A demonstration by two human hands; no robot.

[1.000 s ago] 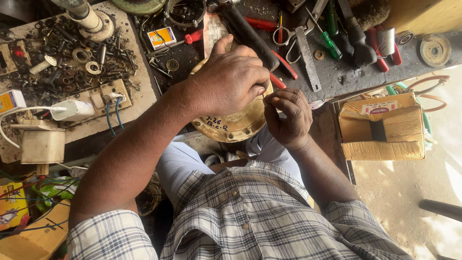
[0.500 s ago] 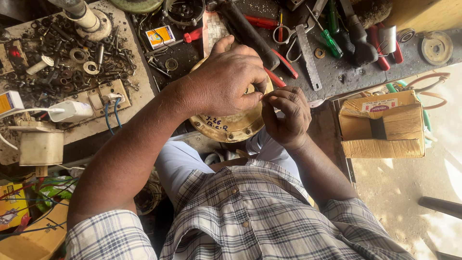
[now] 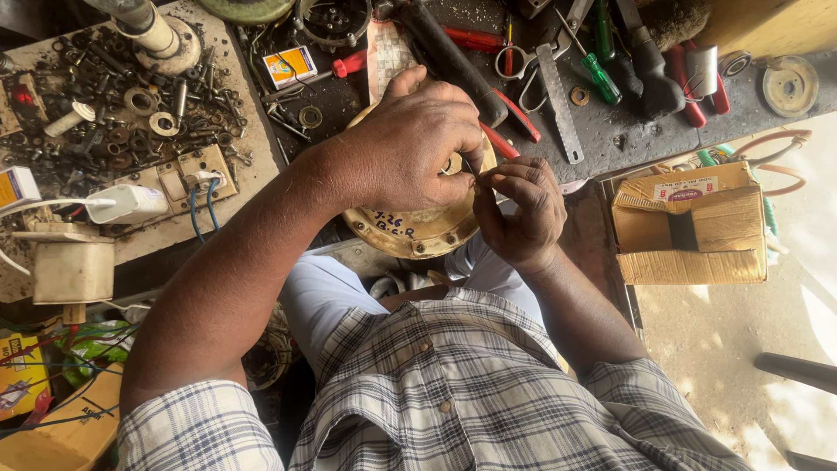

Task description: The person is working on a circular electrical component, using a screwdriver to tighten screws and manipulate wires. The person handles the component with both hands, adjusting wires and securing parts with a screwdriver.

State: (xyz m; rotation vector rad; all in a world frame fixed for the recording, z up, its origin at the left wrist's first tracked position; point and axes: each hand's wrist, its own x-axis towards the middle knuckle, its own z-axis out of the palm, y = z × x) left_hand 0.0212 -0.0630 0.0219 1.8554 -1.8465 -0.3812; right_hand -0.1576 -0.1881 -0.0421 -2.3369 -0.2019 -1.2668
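Observation:
A round brass-coloured metal housing (image 3: 418, 231) rests on my lap at the workbench edge, with bolts around its rim. My left hand (image 3: 410, 144) lies over the top of it, fingers curled down onto its centre. My right hand (image 3: 519, 209) is beside it on the right, thumb and fingertips pinched together on something thin at the housing's upper right edge; what it pinches is too small to tell. The two hands touch at the fingertips. The middle of the housing is hidden under my left hand.
The dark workbench (image 3: 602, 131) holds a red-handled screwdriver (image 3: 471, 39), scissors (image 3: 510, 57), a metal file (image 3: 558, 100) and a green screwdriver (image 3: 602, 74). A board of nuts and washers (image 3: 113, 105) lies left. An open cardboard box (image 3: 689, 222) stands right.
My hands have stayed on the housing; the right hand's fingers have shifted slightly against the left hand's fingertips. Nothing else has moved.

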